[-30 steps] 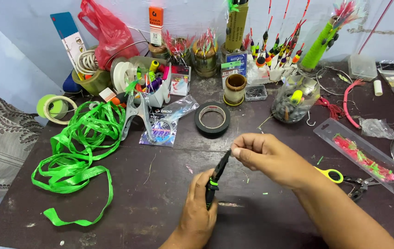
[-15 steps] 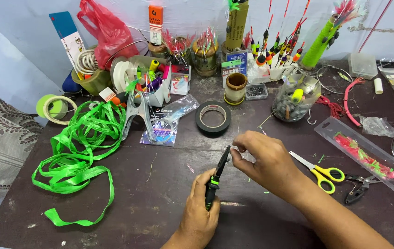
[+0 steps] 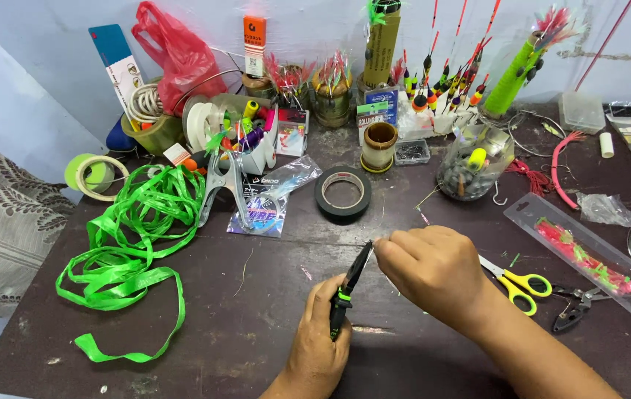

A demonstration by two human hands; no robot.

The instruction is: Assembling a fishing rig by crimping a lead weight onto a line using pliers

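the left hand [image 3: 318,347] is closed in a full grip around the handle of the black pliers [image 3: 348,288], which stand tilted with the slim nose pointing up and to the far right, near the middle of the dark table [image 3: 205,347]. the right hand [image 3: 434,270] is pinched together at the fingertips [image 3: 383,247], touching the nose of the pliers; whatever it pinches is too small to tell. the pliers appear stiff and light, judged from the slender metal nose and the moulded handle with green accents. the handle looks like the secure place to hold, since the nose tapers and offers little surface. any fine item at the tip is judged to be delicate and easy to drop. just to the right of the right hand lie yellow-handled scissors [image 3: 519,281]. a roll of black tape [image 3: 342,194] sits farther away, and a tangle of green ribbon [image 3: 134,244] lies to the left.
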